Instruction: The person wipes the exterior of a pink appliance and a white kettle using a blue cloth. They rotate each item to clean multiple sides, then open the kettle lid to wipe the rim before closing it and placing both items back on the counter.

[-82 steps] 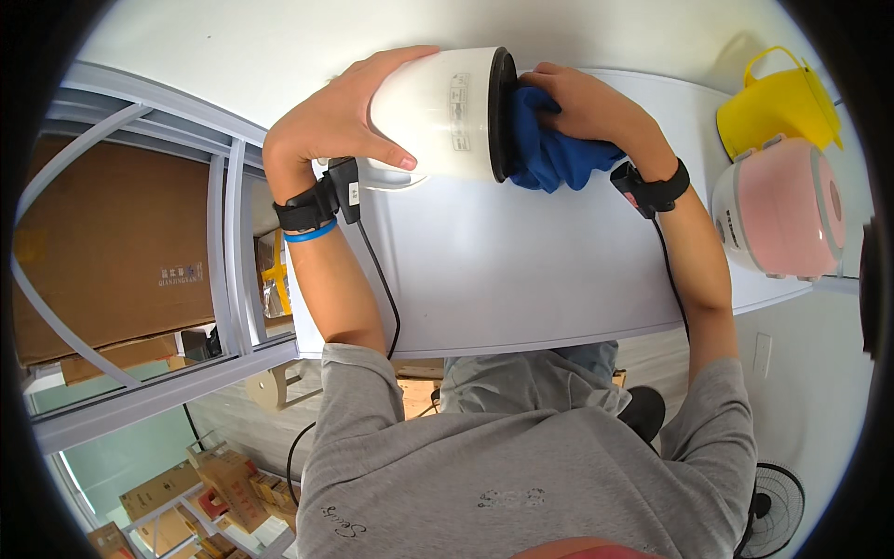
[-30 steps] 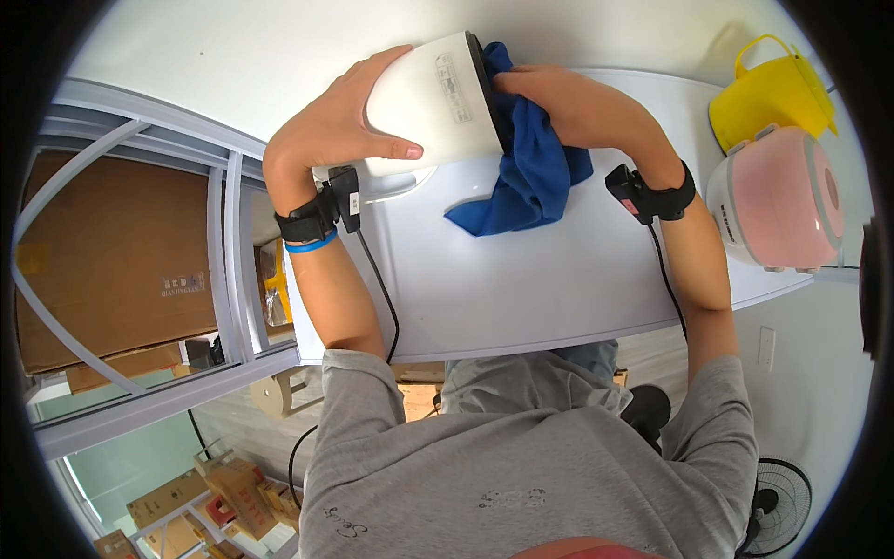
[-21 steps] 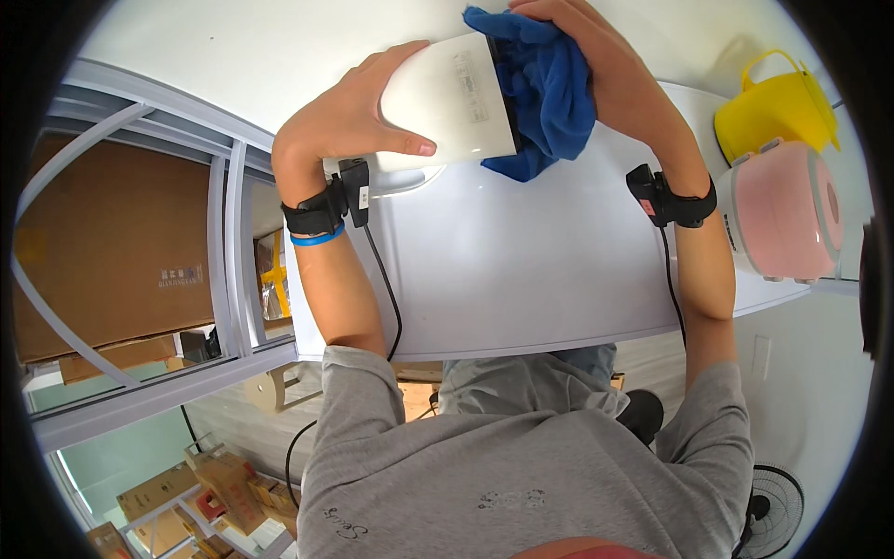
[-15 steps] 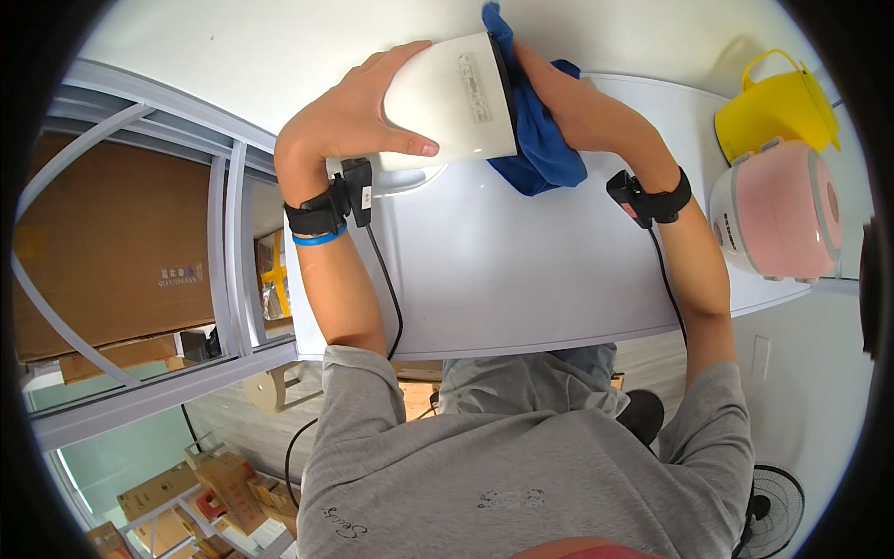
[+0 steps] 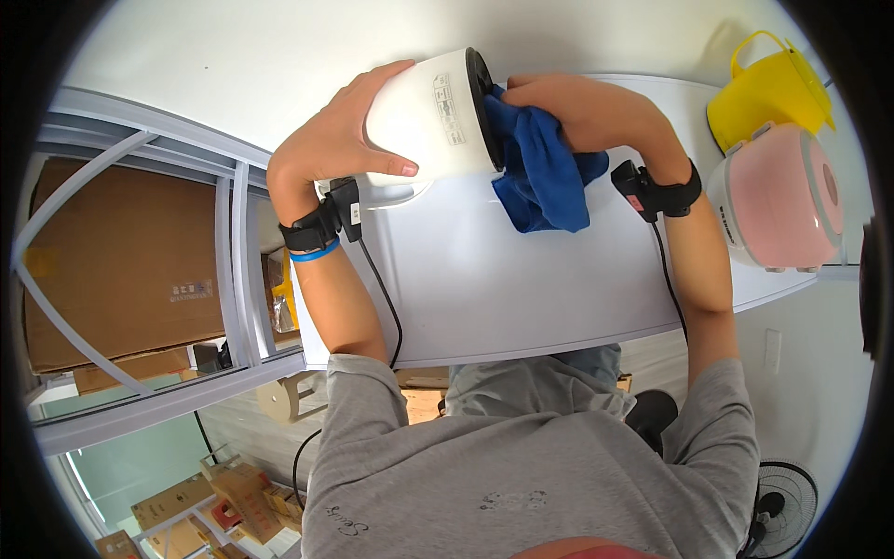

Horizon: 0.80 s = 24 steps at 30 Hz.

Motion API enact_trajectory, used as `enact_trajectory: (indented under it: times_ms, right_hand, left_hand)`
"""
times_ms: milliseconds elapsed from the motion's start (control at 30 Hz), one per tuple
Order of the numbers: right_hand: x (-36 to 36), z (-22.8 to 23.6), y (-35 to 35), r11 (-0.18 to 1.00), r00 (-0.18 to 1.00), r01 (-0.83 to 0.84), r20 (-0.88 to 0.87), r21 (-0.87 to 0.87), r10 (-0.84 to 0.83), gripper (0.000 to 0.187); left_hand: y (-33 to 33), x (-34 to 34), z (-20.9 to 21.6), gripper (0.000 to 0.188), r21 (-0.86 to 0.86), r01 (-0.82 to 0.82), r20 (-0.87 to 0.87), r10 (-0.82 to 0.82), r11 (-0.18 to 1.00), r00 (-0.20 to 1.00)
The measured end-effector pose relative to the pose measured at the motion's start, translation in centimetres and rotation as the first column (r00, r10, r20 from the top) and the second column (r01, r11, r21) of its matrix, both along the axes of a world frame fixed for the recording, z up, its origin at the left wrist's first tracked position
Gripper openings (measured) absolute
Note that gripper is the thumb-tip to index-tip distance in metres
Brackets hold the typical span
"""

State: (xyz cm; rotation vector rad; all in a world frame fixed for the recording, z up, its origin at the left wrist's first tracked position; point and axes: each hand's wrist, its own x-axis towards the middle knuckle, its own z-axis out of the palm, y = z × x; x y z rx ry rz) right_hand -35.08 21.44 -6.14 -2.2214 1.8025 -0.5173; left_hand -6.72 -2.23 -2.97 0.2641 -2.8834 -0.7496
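A white rounded appliance with a black end, which looks like an electric kettle (image 5: 424,116), is held on its side above the table. My left hand (image 5: 340,130) grips its body, thumb on the near side and fingers over the far side. The black end faces right, and a white handle-like loop shows below the body. A blue cloth (image 5: 549,172) is bunched in my right hand (image 5: 568,107), pressed against the black end. Folds of it hang down over the table. My right fingertips are partly hidden by the cloth and the black end.
The white table (image 5: 503,289) spans in front of me, against a wall. At its right stand a yellow jug (image 5: 768,98) and a pink and white rice cooker (image 5: 782,200). A grey metal frame (image 5: 233,252) borders the left side. Cables run from both wrist straps.
The kettle has moved slightly left and turned, showing more of its black end. My right hand has shifted the cloth lower and closer round that end.
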Motion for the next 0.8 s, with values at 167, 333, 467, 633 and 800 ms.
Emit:
enact_trajectory:
  times_ms: [167,333,467,633,800]
  right_hand:
    - [-2.0,0.5,0.4,0.827,0.997,-0.048,-0.074,-0.56,0.008,0.067]
    - [-1.1,-0.5,0.4,0.798,0.993,0.1,0.005,-0.595,-0.121,0.081]
    - [1.6,-1.1,-0.3,0.907,0.984,0.147,0.153,-0.395,-0.094,0.054]
    - [0.8,-1.5,-0.1,0.947,0.998,0.056,0.035,-0.315,-0.048,0.056]
    - [2.7,-0.3,-0.2,0.992,0.994,0.097,0.031,0.085,-0.1,0.055]
  left_hand:
    - [-0.4,-0.1,-0.4,0.135,-0.013,0.008,-0.013,-0.009,1.0,1.0]
    - [-0.3,-0.3,-0.6,0.134,-0.008,0.023,-0.021,-0.023,1.0,1.0]
    - [-0.1,-0.1,-0.4,0.133,-0.009,0.031,-0.017,-0.031,0.999,0.999]
    - [0.0,-0.3,-0.2,0.132,-0.026,0.027,-0.007,-0.027,0.999,1.0]
    - [0.2,-0.1,0.1,0.132,-0.01,0.031,0.001,-0.031,0.999,1.0]
